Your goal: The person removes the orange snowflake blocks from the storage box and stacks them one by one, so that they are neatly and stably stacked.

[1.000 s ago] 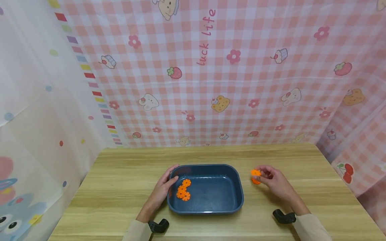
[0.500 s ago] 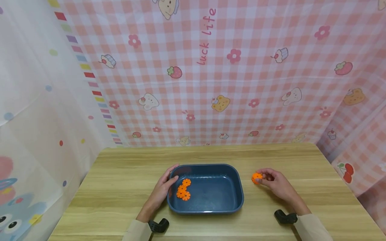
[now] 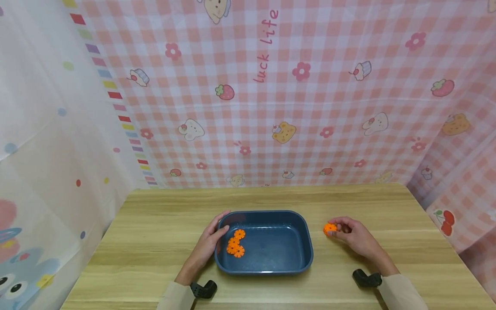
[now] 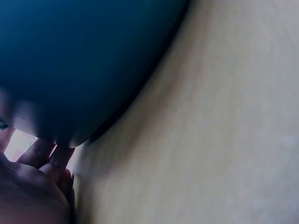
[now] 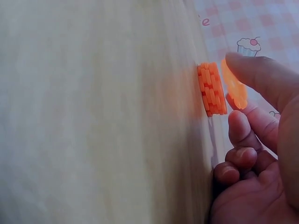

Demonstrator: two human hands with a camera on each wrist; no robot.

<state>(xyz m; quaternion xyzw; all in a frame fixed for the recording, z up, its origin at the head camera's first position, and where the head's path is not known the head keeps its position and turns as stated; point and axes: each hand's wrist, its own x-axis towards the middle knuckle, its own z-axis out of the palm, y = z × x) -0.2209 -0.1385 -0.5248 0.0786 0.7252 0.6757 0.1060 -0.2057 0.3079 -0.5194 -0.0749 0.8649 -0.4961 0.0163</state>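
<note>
A dark blue rectangular tub (image 3: 267,273) stands on the wooden table. At its left end my left hand (image 3: 207,245) grips the wall, thumb over the rim and fingers along the outside; the left wrist view shows those fingers against the tub's outer wall (image 4: 84,56). Several orange notched snowflake discs (image 3: 234,246) lie inside the tub near that end. Right of the tub, my right hand (image 3: 356,237) pinches one orange snowflake disc (image 5: 235,86) between thumb and index finger. This disc is close over a short stack of the same discs (image 5: 211,88) on the table.
The wooden table (image 3: 162,241) extends to both sides of the tub. A pink checked cloth (image 3: 248,107) hangs behind its back edge, and a white printed curtain (image 3: 77,142) hangs at the left. Black wrist mounts (image 3: 367,279) sit on both wrists.
My right hand has lowered the pinched disc slightly, from above the stack to close over it, and shifted a little right. The left hand and the tub stay in place.
</note>
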